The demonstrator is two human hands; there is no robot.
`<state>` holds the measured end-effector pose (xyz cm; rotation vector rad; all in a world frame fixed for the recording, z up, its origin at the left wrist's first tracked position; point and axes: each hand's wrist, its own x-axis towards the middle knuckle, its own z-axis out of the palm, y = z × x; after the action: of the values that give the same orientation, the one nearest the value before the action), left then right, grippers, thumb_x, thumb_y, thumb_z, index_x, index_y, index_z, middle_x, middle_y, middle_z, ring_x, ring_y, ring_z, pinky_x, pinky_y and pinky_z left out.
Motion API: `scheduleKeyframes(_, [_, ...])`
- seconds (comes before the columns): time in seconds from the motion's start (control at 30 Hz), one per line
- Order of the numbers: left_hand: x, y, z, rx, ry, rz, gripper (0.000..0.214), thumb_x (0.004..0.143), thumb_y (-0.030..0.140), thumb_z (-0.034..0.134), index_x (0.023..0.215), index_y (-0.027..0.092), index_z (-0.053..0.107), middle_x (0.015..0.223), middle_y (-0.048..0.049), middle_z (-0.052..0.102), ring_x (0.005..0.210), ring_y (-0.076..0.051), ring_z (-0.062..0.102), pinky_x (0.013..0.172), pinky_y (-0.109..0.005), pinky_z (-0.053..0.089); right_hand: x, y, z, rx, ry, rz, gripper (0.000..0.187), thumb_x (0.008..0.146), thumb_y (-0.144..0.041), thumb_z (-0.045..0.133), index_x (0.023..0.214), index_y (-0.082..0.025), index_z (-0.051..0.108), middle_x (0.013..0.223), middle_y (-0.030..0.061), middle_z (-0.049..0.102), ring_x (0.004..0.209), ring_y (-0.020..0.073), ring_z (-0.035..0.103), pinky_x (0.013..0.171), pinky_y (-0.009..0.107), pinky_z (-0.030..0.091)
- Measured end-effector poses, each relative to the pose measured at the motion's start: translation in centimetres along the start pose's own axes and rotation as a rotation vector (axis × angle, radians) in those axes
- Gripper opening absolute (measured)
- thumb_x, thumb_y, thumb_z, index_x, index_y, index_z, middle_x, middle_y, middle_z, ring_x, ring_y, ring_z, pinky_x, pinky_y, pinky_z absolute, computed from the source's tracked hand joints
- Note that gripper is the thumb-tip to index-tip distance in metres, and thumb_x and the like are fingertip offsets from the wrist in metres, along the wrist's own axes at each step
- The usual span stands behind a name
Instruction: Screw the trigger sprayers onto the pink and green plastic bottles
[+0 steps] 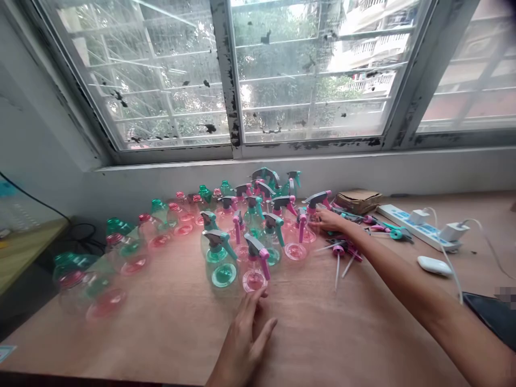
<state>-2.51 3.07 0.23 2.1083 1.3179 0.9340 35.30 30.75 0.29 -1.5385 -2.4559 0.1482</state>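
Observation:
Many clear spray bottles, tinted pink or green, stand on a wooden table [169,328]. My left hand [245,338] lies flat and open on the table, fingertips just short of a pink bottle with a pink trigger [255,269]. My right hand [328,220] reaches far across to the back, its fingers closed at the base of a pink bottle with a grey and pink sprayer head [316,207]. What the fingers grip is not clear. Loose trigger heads with dip tubes [342,252] lie beside my right forearm.
Uncapped bottles [129,252] stand at the left. A small cardboard box [358,200], a white power strip [423,228] with plugged chargers and cables, and a white mouse-like device [434,265] lie at the right. A window with bars runs behind the table.

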Motion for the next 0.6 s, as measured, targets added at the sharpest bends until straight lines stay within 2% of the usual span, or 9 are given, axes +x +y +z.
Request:
scheduleKeyframes(0.17, [0.2,0.3,0.0,-0.045,0.03,-0.031,0.047,0.091,0.028,0.061,0.137,0.027,0.05,0.124,-0.0085,0.067,0.091,-0.023,0.068,0.085,-0.038,0.059,-2.7,0.0,-0.5,-0.059,-0.041,0.023,0.041,0.095,-0.039,0.061,0.131,-0.019,0.06,0.152,0.0161,0.046,0.131,0.0345,0.05,0.106,0.051,0.042])
scheduleKeyframes(0.3, [0.3,0.5,-0.1,-0.059,0.022,-0.018,0.047,0.09,0.026,0.061,0.136,0.026,0.051,0.12,-0.0082,0.068,0.092,-0.023,0.067,0.086,-0.038,0.058,-4.5,-0.5,-1.2,-0.1,-0.059,0.056,0.044,0.09,-0.039,0.063,0.129,-0.019,0.062,0.149,0.0144,0.051,0.131,0.0365,0.049,0.107,0.059,0.036])
scheduleKeyframes(0.43, [0.3,0.6,-0.1,-0.06,0.032,0.022,0.048,0.09,0.025,0.061,0.137,0.026,0.051,0.119,-0.0085,0.069,0.094,-0.023,0.068,0.087,-0.038,0.057,-6.3,-1.1,-2.1,-0.119,-0.063,0.051,0.038,0.085,-0.036,0.061,0.119,-0.021,0.07,0.143,0.0152,0.058,0.131,0.041,0.049,0.11,0.061,0.026])
scheduleKeyframes(0.6, [0.4,0.7,-0.1,-0.049,0.033,0.034,0.046,0.09,0.027,0.061,0.136,0.026,0.052,0.118,-0.008,0.069,0.094,-0.023,0.068,0.086,-0.037,0.058,-8.4,-1.6,-2.4,-0.106,-0.063,0.057,0.043,0.085,-0.041,0.059,0.12,-0.019,0.07,0.141,0.0162,0.06,0.128,0.041,0.052,0.108,0.057,0.03])
